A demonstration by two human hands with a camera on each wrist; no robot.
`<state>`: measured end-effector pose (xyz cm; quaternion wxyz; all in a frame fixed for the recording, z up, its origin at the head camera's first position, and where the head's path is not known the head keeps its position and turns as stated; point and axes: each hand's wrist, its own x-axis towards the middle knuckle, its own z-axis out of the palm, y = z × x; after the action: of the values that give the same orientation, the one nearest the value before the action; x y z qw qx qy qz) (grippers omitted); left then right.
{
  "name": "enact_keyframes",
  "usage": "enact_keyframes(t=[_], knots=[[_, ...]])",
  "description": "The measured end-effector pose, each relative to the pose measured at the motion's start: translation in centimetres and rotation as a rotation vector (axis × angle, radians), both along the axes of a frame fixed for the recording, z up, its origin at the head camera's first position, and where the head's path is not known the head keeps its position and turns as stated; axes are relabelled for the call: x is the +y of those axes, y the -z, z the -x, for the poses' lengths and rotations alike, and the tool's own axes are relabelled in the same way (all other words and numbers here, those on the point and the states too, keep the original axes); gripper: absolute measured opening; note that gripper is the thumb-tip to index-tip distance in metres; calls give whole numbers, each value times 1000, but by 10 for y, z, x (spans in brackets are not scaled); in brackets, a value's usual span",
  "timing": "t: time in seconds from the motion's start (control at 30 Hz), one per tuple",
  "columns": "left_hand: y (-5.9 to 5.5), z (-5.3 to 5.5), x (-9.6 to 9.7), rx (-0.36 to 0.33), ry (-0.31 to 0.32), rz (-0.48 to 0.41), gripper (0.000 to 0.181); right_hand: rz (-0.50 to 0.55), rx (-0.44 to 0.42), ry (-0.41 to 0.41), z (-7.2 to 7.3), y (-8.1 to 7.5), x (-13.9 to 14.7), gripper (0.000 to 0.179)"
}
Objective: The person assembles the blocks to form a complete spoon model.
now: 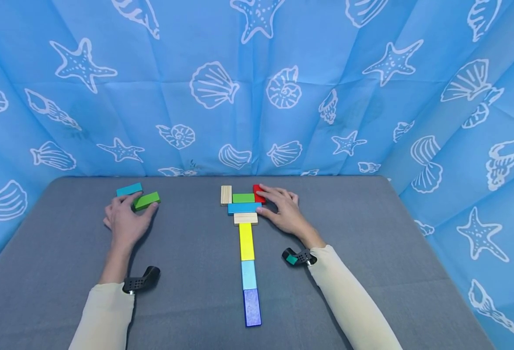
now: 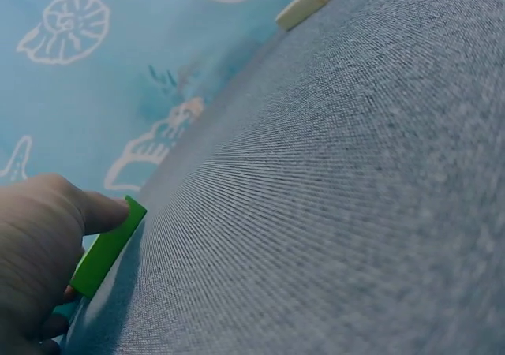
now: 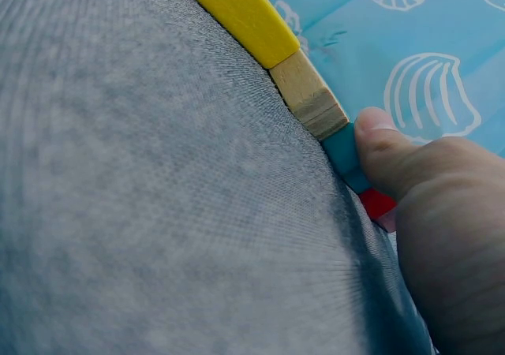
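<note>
In the head view my left hand [image 1: 128,218] grips a green block [image 1: 148,200], thumb on its near side. A blue block [image 1: 129,189] lies just beyond those fingers. My right hand [image 1: 285,211] has its fingers on an upright-laid red block [image 1: 257,190], with the thumb against the end of a long blue block [image 1: 244,208]. That blue block lies below another green block [image 1: 243,198], with a plain wooden block [image 1: 226,195] to the left. In the right wrist view the thumb covers part of the blue block [image 3: 343,156], and only a bit of the red block [image 3: 377,203] shows.
A column runs toward me from the blue block: a wooden block [image 1: 246,218], a yellow block [image 1: 247,241], a light blue block [image 1: 248,274] and a dark blue block [image 1: 252,307]. A grey cloth-covered table [image 1: 187,291] carries everything. A blue shell-patterned curtain [image 1: 309,43] hangs behind it.
</note>
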<state>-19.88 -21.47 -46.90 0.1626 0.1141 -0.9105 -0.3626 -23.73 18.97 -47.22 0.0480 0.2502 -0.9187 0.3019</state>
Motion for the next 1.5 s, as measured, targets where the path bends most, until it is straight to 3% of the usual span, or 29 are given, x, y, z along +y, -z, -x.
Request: enact_keyframes(t=[0.47,1.13,1.27,1.5], knots=[[0,2,-1,-55,0,38,61,-7,0,-3,1,0,0,57],[0,1,2,-11,22,13,46,-2,-19,1,0,-1,0,57],[-4,2,9,0,45,9,45,-10,-22,12,-1,-2,-1,56],[-20,1,31,38,144,-16,45,-22,-20,26,0,-1,-1,56]])
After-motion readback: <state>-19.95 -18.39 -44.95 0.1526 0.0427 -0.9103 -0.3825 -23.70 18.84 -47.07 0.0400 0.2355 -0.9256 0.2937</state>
